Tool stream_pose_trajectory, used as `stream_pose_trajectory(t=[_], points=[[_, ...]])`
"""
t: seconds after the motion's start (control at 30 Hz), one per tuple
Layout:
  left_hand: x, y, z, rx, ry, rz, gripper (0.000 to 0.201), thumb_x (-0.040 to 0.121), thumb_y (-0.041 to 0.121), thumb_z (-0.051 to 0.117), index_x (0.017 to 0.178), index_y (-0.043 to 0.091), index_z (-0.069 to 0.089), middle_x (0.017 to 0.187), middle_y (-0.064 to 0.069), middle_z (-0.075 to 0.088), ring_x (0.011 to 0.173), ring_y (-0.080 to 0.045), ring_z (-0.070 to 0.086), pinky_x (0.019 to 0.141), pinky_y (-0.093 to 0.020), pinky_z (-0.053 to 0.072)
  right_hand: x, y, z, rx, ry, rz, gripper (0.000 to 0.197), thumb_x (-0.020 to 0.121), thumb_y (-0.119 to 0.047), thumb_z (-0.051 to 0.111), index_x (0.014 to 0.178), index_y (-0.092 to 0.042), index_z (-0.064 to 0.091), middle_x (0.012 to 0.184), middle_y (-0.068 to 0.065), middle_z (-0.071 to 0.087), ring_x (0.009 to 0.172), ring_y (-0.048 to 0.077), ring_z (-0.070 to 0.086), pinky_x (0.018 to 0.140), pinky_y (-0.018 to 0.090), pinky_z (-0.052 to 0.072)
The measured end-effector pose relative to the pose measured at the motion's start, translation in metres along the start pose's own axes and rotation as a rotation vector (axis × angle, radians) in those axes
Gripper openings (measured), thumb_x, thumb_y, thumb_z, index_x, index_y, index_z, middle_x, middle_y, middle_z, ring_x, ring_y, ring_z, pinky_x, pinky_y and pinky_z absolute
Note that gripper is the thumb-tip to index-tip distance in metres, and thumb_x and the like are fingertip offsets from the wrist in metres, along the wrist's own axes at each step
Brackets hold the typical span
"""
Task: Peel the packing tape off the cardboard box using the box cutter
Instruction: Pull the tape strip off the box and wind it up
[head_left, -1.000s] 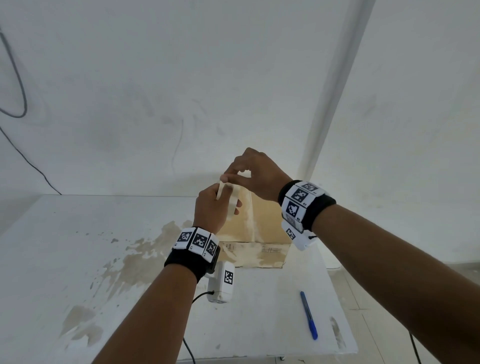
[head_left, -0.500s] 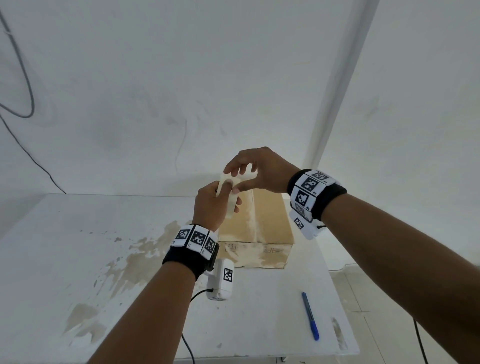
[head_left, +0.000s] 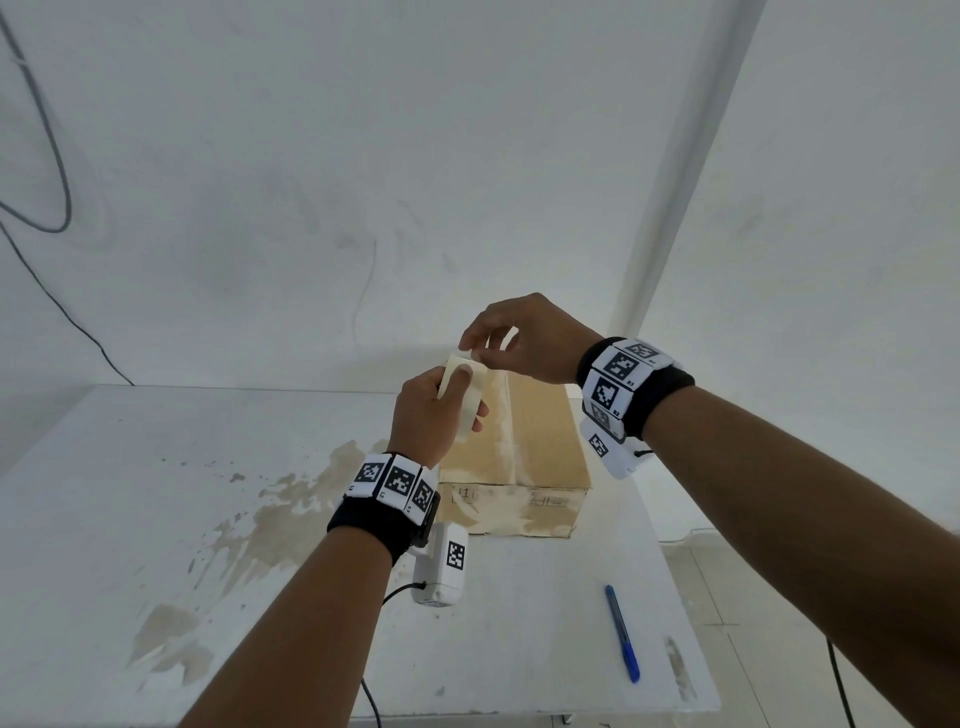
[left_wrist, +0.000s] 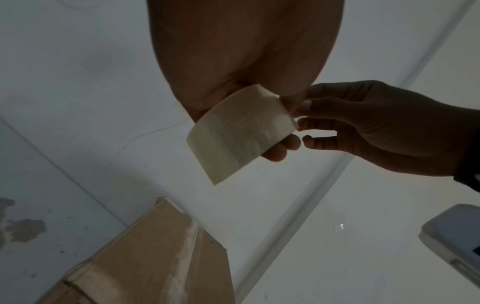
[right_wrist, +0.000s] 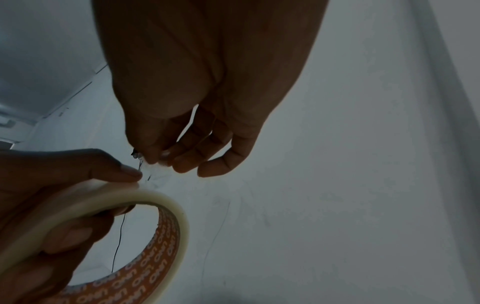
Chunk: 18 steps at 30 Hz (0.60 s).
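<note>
My left hand (head_left: 423, 415) grips a roll of clear packing tape (head_left: 461, 402) in the air above the table. My right hand (head_left: 511, 340) pinches the roll's loose end at its top edge. In the right wrist view, thumb and forefinger nip a crinkled bit of tape (right_wrist: 153, 164) beside the roll (right_wrist: 145, 205), whose core is orange. The left wrist view shows the roll (left_wrist: 239, 131) edge on. The cardboard box (head_left: 540, 447) lies on the table behind my hands, with a pale strip along its top seam. A slim blue box cutter (head_left: 622, 631) lies at the front right, untouched.
The white table (head_left: 156, 519) has brown stains left of the box. Its right edge runs close past the box and cutter, and the floor lies beyond. White walls stand behind, with a black cable (head_left: 52, 291) at the far left.
My right wrist has risen and drifted right a little while its fingers stay at the top of the roll. The left hand keeps the roll almost still.
</note>
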<state>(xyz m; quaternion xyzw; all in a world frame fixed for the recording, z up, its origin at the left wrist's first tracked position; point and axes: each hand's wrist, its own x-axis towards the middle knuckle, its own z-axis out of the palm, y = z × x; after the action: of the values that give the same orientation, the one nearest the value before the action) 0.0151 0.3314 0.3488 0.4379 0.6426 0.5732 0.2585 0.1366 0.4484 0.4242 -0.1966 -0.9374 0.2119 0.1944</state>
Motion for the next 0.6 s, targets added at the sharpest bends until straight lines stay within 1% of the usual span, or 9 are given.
stream_pose_trajectory(t=[0.03, 0.1, 0.17, 0.2, 0.3, 0.37, 0.43, 0.53, 0.6], points=[[-0.0001, -0.0003, 0.0001, 0.008, -0.002, 0.001, 0.032, 0.101, 0.028, 0.048, 0.076, 0.018, 0.066, 0.063, -0.002, 0.073, 0.047, -0.015, 0.064, 0.048, -0.018, 0.048, 0.0007, 0.0006, 0.0012, 0.003, 0.020, 0.017, 0.014, 0.091, -0.018, 0.068, 0.103, -0.020, 0.075, 0.094, -0.009, 0.072, 0.082, 0.005, 0.067, 0.076, 0.014, 0.051], [0.0001, -0.0003, 0.0001, 0.008, -0.005, -0.004, 0.032, 0.100, 0.027, 0.048, 0.076, 0.017, 0.066, 0.063, -0.002, 0.073, 0.047, -0.016, 0.065, 0.049, -0.019, 0.049, 0.0025, 0.0030, 0.0032, 0.009, 0.047, 0.068, 0.016, 0.093, -0.020, 0.064, 0.106, -0.021, 0.073, 0.098, -0.008, 0.071, 0.086, 0.009, 0.067, 0.081, 0.019, 0.052], [0.0001, 0.0006, 0.0001, -0.003, -0.011, -0.008, 0.031, 0.100, 0.027, 0.048, 0.077, 0.016, 0.066, 0.063, -0.003, 0.073, 0.048, -0.017, 0.065, 0.050, -0.020, 0.050, 0.0032, 0.0042, 0.0050, 0.014, 0.047, 0.115, 0.016, 0.095, -0.020, 0.062, 0.106, -0.020, 0.073, 0.101, -0.006, 0.071, 0.091, 0.016, 0.067, 0.086, 0.026, 0.054], [0.0002, 0.0010, 0.0003, -0.006, -0.014, -0.009, 0.031, 0.100, 0.027, 0.049, 0.077, 0.015, 0.067, 0.063, -0.003, 0.073, 0.047, -0.017, 0.064, 0.050, -0.020, 0.050, 0.0034, 0.0038, 0.0057, 0.021, 0.048, 0.134, 0.015, 0.095, -0.020, 0.061, 0.104, -0.019, 0.073, 0.101, -0.005, 0.071, 0.091, 0.018, 0.067, 0.086, 0.028, 0.054], [-0.0003, 0.0014, 0.0006, -0.008, -0.019, -0.005, 0.030, 0.100, 0.026, 0.049, 0.080, 0.015, 0.068, 0.062, -0.003, 0.072, 0.046, -0.014, 0.063, 0.049, -0.020, 0.050, 0.0036, 0.0008, 0.0081, 0.062, 0.073, 0.177, 0.016, 0.096, -0.027, 0.061, 0.098, -0.016, 0.072, 0.096, -0.004, 0.071, 0.088, 0.020, 0.066, 0.081, 0.028, 0.052], [-0.0004, 0.0005, 0.0006, -0.002, -0.025, -0.003, 0.029, 0.101, 0.027, 0.049, 0.082, 0.015, 0.068, 0.062, -0.002, 0.073, 0.046, -0.015, 0.064, 0.050, -0.021, 0.051, 0.0047, 0.0007, 0.0100, 0.063, 0.089, 0.172, 0.018, 0.095, -0.032, 0.062, 0.094, -0.015, 0.070, 0.094, -0.004, 0.070, 0.088, 0.021, 0.065, 0.080, 0.029, 0.052], [-0.0007, -0.0002, -0.0003, -0.004, -0.029, -0.003, 0.029, 0.101, 0.027, 0.049, 0.081, 0.016, 0.067, 0.063, -0.002, 0.073, 0.046, -0.015, 0.064, 0.050, -0.022, 0.051, 0.0059, 0.0018, 0.0110, 0.061, 0.096, 0.153, 0.017, 0.096, -0.030, 0.061, 0.093, -0.015, 0.068, 0.092, -0.004, 0.068, 0.087, 0.024, 0.064, 0.081, 0.031, 0.052], [-0.0006, 0.0001, -0.0017, -0.001, -0.044, 0.008, 0.030, 0.101, 0.027, 0.048, 0.082, 0.016, 0.068, 0.063, -0.002, 0.073, 0.047, -0.015, 0.064, 0.051, -0.023, 0.052, 0.0068, 0.0023, 0.0081, 0.060, 0.060, 0.150, 0.016, 0.099, -0.025, 0.057, 0.097, -0.013, 0.067, 0.091, -0.006, 0.066, 0.087, 0.027, 0.062, 0.077, 0.029, 0.050], [0.0002, 0.0012, -0.0020, 0.004, -0.053, 0.010, 0.030, 0.101, 0.027, 0.048, 0.086, 0.012, 0.069, 0.063, -0.002, 0.073, 0.048, -0.015, 0.065, 0.052, -0.024, 0.052, 0.0073, 0.0033, 0.0064, 0.038, -0.001, 0.151, 0.019, 0.102, -0.023, 0.051, 0.103, -0.014, 0.067, 0.100, -0.006, 0.068, 0.092, 0.024, 0.062, 0.081, 0.030, 0.049]])
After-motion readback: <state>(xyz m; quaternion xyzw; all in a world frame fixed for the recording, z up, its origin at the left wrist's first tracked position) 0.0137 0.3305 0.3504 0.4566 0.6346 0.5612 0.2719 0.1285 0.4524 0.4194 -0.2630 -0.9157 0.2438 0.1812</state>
